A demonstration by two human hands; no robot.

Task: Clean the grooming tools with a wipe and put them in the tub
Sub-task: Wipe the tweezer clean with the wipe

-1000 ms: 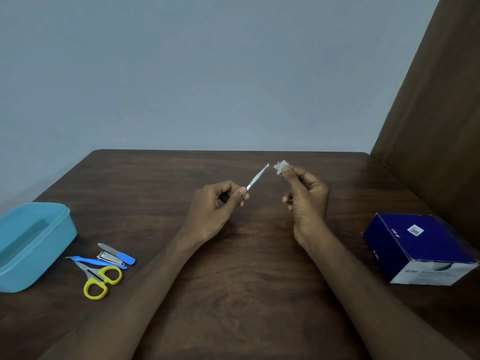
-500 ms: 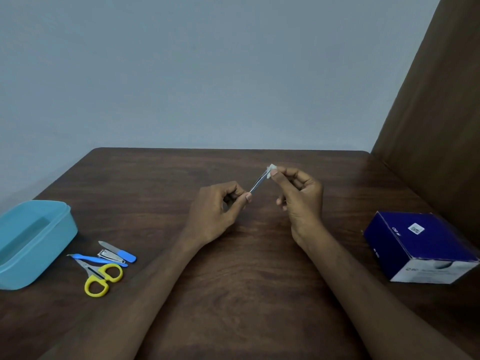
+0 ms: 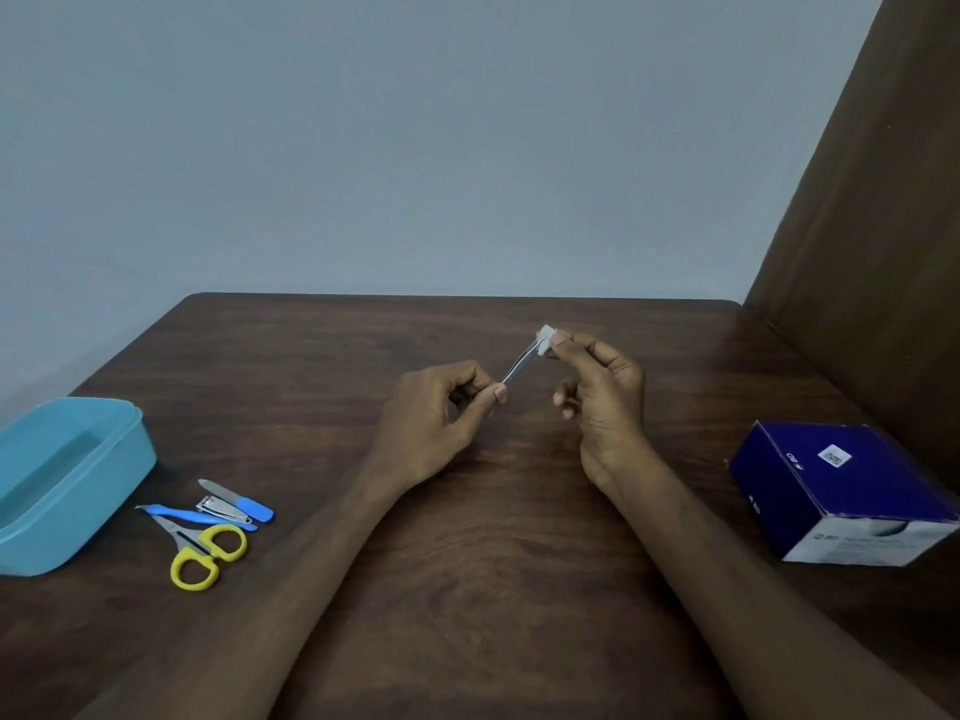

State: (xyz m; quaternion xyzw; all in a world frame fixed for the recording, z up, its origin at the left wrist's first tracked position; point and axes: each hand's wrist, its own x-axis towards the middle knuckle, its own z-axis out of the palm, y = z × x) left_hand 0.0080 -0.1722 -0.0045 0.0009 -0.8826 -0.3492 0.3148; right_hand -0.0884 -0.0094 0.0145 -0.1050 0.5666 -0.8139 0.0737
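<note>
My left hand (image 3: 436, 423) pinches the lower end of a pair of metal tweezers (image 3: 521, 366), which slant up to the right above the table. My right hand (image 3: 602, 397) pinches a small white wipe (image 3: 546, 339) folded over the tweezers' tip. At the left a light blue tub (image 3: 111, 459) stands open. Beside it lie yellow-handled scissors (image 3: 200, 553), a small silver nail clipper (image 3: 218, 507), a nail file with a blue handle (image 3: 239, 502) and a slim blue tool (image 3: 192, 516).
A dark blue and white box (image 3: 852, 491) sits at the right of the brown wooden table (image 3: 467, 589). A brown panel (image 3: 883, 226) rises along the right side, and a grey wall stands behind the far edge.
My right hand has brought the wipe from beside the tweezers onto their tip and now holds it pinched there. My left hand has hardly moved.
</note>
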